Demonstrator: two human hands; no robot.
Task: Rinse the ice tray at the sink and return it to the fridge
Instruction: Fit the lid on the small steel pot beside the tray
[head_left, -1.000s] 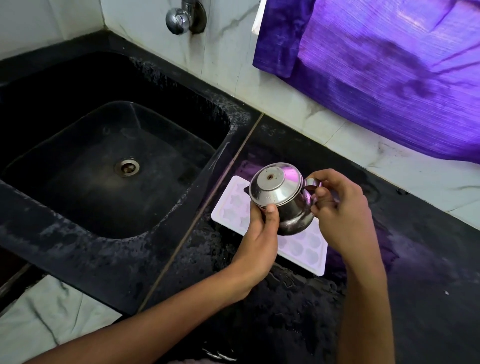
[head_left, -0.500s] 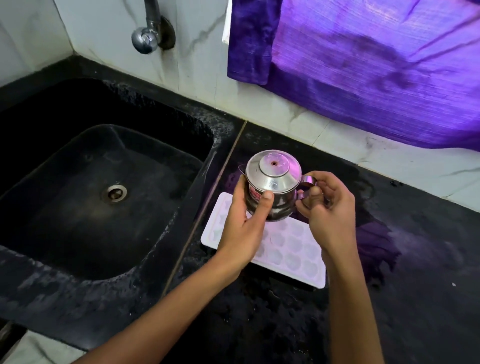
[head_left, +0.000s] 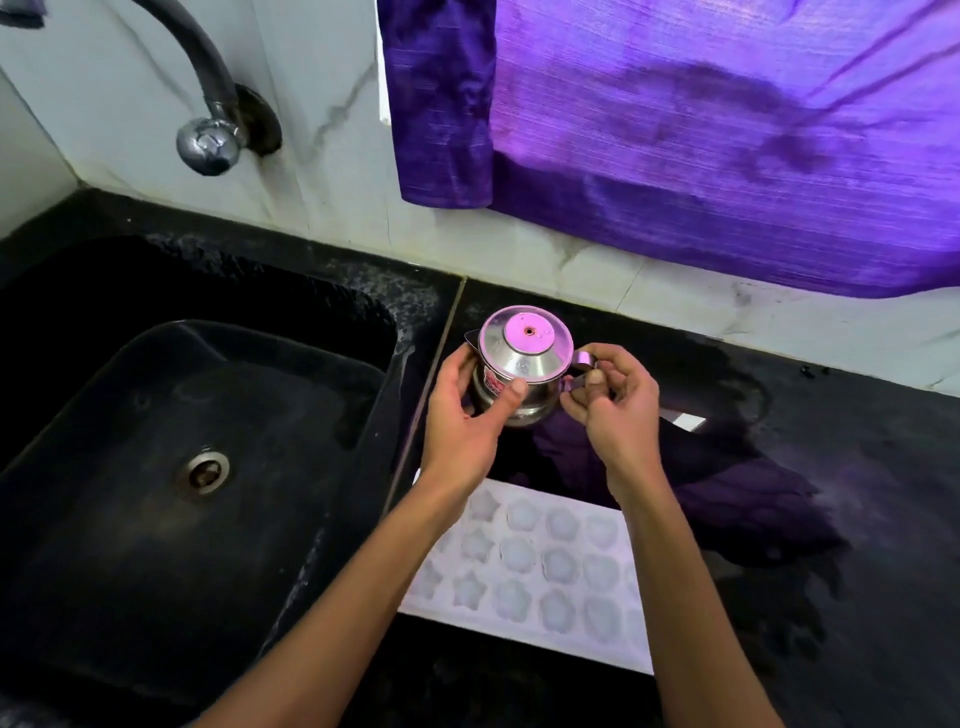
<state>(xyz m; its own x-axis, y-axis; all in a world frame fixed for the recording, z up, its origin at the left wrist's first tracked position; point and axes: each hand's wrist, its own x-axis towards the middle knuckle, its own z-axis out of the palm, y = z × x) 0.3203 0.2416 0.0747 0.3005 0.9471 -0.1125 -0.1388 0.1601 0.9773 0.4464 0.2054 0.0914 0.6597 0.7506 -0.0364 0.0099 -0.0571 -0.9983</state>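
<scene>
Head view: my left hand (head_left: 470, 415) and right hand (head_left: 615, 402) hold the steel jug (head_left: 522, 376) mid-frame; ice tray (head_left: 540, 571) lies on the counter (head_left: 831, 597) below, seemingly awaiting rinsing; next, probably set jug down, lift tray.

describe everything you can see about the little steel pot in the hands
The steel pot is small, round-bellied and shiny, and looks like stainless steel. A domed lid with a small hole at its centre sits closed on top, catching purple light. A small spout points left and a thin band handle sticks out on the right. A red label shows on its side. It is upright, over the black counter beyond the white ice tray. The left hand cups its body; the right hand pinches the handle.
</scene>
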